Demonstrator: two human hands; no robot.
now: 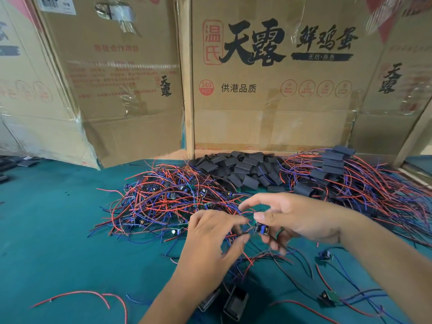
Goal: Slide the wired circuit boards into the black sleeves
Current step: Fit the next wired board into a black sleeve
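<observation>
Pretty bright overall, soft even light, seems to come from above and a bit from the 2 o'clock side where things wash out. Shadows are faint, just a soft dark patch under the left hand (210, 244) on the green table (58, 230). Clear tape on the cardboard boxes (268, 78) catches some glare around 10 o'clock. Wide-angle lens bends the box edges hard toward the corners. Both hands are a little motion-smeared, right hand (297, 218) fingertips especially. Something pinkish at 1 o'clock is totally blurred.
</observation>
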